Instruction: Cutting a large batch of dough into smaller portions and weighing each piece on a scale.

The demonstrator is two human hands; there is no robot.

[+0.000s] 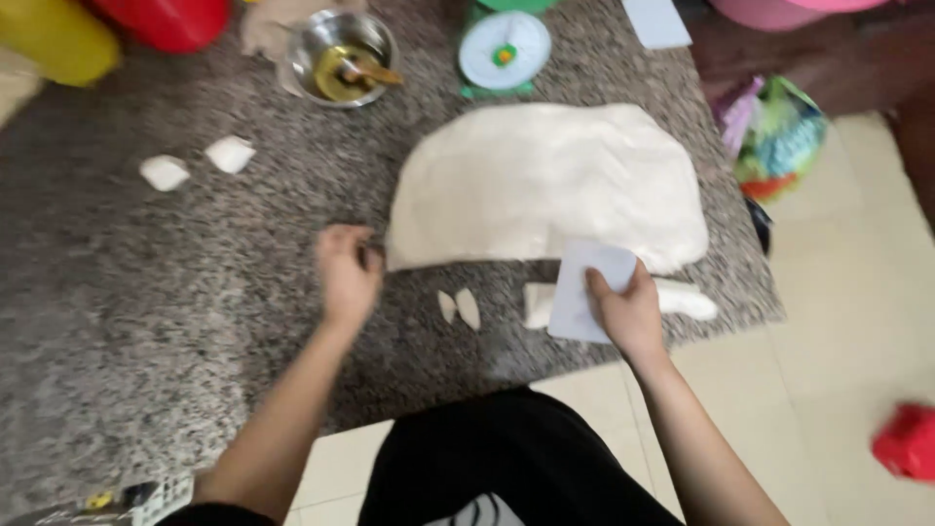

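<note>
A large flat sheet of pale dough (550,180) lies on the speckled granite counter (146,292). My right hand (628,312) grips a white plastic scraper (584,287) over a cut strip of dough (682,299) at the sheet's near edge. Beside the sheet's near left corner, my left hand (346,273) has its fingers curled; whether it holds anything is unclear. Two small dough pieces (459,307) lie between my hands. Two more dough pieces (195,164) sit far left on the counter.
A steel bowl (341,56) with yellow oil and a utensil stands at the back. A green and white kitchen scale (504,49) is beside it. Yellow and red containers (107,29) sit at the back left. A colourful bag (779,136) lies on the tiled floor at right.
</note>
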